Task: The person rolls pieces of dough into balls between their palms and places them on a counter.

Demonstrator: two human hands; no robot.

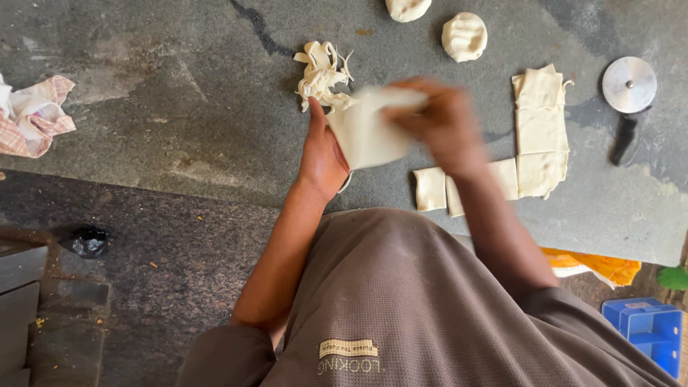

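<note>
Looking down past a brown shirt [401,301], the view takes in two bare forearms reaching out over a grey stone bench [179,107]. Low at the right edge sit a blue plastic box [648,330] and a bit of orange cloth [602,266], both below the bench edge.

Above the near edge of the bench, the left hand [322,154] and the right hand [441,122] hold one thin sheet of pale dough [365,132] between them, lifted off the stone. The left hand lies open under the sheet, palm up and thumb pointing away, so the dough rests against its fingers. The right hand is blurred; its fingers [412,107] appear pinched on the sheet's upper edge, though the exact grip cannot be made out.

Just beside the right forearm, flat on the bench, lie cut squares of dough [539,136] set edge to edge in an L: a short row toward the near side and a column running away from it. Right of that column, a small round metal wheel with a dark handle [628,93] lies on the stone, apart from the dough.

Just beyond the held sheet, a tangled heap of dough strips [321,75] sits on the bench. Farther still, a flattened dough ball with finger ridges [464,36] lies near the far edge, and another dough ball [408,8] is cut off by the top of the view. Far to the left, a crumpled pink checked cloth [32,118] rests on the stone.
</note>
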